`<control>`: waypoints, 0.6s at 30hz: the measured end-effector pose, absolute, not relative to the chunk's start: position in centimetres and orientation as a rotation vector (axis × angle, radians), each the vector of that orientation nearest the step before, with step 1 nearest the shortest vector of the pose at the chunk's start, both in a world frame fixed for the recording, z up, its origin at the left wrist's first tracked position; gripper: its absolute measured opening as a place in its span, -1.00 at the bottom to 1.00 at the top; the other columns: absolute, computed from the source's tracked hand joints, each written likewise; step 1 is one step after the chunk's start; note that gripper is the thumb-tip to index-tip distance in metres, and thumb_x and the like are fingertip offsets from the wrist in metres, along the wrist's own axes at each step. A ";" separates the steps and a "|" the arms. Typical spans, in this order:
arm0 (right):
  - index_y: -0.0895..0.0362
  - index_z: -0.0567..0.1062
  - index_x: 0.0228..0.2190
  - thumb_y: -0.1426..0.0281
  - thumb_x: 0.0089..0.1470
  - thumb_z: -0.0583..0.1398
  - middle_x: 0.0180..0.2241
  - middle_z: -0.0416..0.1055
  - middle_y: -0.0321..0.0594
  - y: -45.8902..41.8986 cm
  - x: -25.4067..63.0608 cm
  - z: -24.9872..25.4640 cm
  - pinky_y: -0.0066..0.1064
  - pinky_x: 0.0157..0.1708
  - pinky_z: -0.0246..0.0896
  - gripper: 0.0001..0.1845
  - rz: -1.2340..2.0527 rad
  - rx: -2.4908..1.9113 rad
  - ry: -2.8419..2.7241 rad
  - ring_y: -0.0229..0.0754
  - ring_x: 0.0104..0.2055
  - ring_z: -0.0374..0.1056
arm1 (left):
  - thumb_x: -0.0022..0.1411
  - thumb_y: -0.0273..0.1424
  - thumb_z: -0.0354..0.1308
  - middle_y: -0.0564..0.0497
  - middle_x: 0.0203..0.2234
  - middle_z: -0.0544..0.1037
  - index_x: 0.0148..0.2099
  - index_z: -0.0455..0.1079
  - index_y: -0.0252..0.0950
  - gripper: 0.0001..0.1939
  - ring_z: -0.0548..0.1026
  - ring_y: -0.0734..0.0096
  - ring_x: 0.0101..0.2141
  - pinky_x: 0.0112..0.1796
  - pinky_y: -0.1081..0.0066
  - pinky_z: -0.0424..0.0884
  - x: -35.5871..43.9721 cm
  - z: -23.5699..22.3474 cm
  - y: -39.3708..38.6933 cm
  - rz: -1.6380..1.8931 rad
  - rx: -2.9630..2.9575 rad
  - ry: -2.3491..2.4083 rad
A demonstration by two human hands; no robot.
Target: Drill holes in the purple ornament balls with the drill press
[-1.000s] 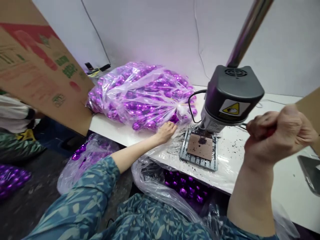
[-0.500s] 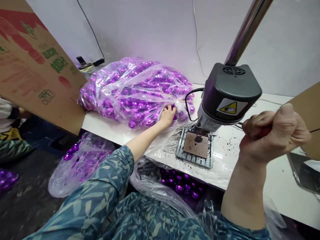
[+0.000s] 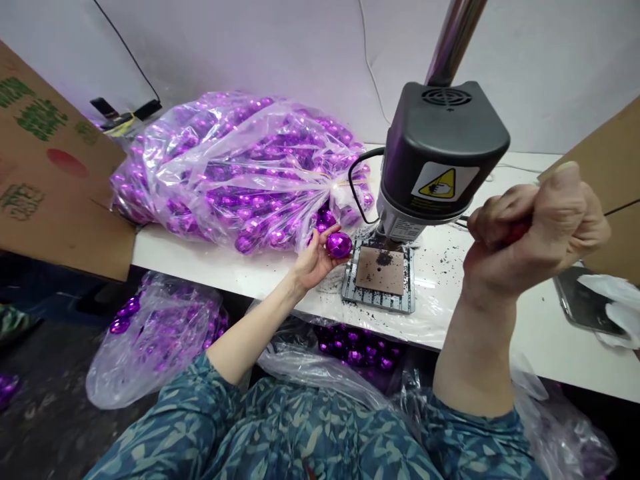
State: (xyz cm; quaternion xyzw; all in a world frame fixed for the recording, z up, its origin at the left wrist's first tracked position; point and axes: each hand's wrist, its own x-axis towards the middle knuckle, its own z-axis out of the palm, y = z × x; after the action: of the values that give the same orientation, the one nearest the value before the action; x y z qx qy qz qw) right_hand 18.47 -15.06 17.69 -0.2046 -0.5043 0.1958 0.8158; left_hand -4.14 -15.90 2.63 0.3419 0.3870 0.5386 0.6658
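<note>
Between the fingers of my left hand (image 3: 316,261) is a shiny purple faceted ball (image 3: 339,245). It is just left of the drill press (image 3: 445,143). My right hand (image 3: 535,233) is wrapped round a red handle (image 3: 519,231) at the right of the press, mostly hidden by my fingers. Beneath the drill head, a brown square board (image 3: 380,270) with a small hole lies on a grey slotted metal base (image 3: 350,292), dark shavings scattered over it. Behind my left hand rests a big clear plastic bag (image 3: 240,173) full of purple balls, gathered at its right end.
A cardboard box (image 3: 55,173) stands at the left, with another cardboard panel (image 3: 600,160) at the right. On the white table (image 3: 537,347) lies a dark phone-like slab (image 3: 585,303) by white paper. More bagged purple balls (image 3: 170,333) sit below the table edge.
My left hand has come away from the bag's gathered end toward me, now with a purple ball in its fingers. My right hand keeps its grip. The whole view has shifted slightly.
</note>
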 end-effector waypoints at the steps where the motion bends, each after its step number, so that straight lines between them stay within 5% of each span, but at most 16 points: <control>1: 0.12 0.17 -0.71 0.28 0.18 0.20 -0.79 -0.01 -0.45 -15.0 18.4 17.7 -0.49 -0.76 -0.26 -0.50 0.420 -0.437 -1.077 -0.46 -0.77 -0.04 | 0.45 0.16 -0.02 -0.14 -0.01 0.63 0.23 0.38 -0.16 -0.41 0.65 0.16 -0.05 0.01 0.03 0.63 -4.0 2.4 -16.0 1.190 0.766 0.875; 7: 0.10 0.20 -0.71 0.21 0.14 0.24 -0.79 0.02 -0.45 -14.9 18.5 17.5 -0.42 -0.75 -0.25 -0.49 0.422 -0.453 -1.077 -0.44 -0.78 -0.05 | 0.42 0.03 0.15 -0.19 0.02 0.63 0.09 0.47 -0.26 -0.52 0.64 0.09 0.02 0.03 0.03 0.64 -3.3 0.7 -16.4 1.029 0.717 0.858; 13: 0.10 0.16 -0.69 0.22 0.17 0.22 -0.78 0.02 -0.47 -14.9 18.6 17.3 -0.45 -0.71 -0.17 -0.49 0.403 -0.459 -1.096 -0.47 -0.76 -0.03 | 0.46 -0.07 0.16 -0.13 0.08 0.60 0.21 0.41 -0.16 -0.58 0.62 0.14 0.07 0.13 -0.03 0.58 -2.3 0.5 -16.2 1.176 0.801 0.870; 18: 0.09 0.09 -0.65 0.01 0.20 0.20 -0.75 0.00 -0.49 -15.2 18.6 17.2 -0.49 -0.71 -0.12 -0.38 0.353 -0.561 -1.139 -0.51 -0.74 -0.05 | 0.19 -0.17 0.44 -0.12 0.06 0.62 0.21 0.42 -0.20 -0.40 0.59 0.20 0.09 0.21 0.06 0.48 -1.2 -1.2 -15.4 1.234 1.012 0.979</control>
State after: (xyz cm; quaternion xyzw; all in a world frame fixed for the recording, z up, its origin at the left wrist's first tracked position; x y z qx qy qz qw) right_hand 18.58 -15.17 17.18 -0.2606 -0.5292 0.1638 0.7907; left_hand -1.19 -15.41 -1.23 0.4353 0.4211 0.5309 0.5927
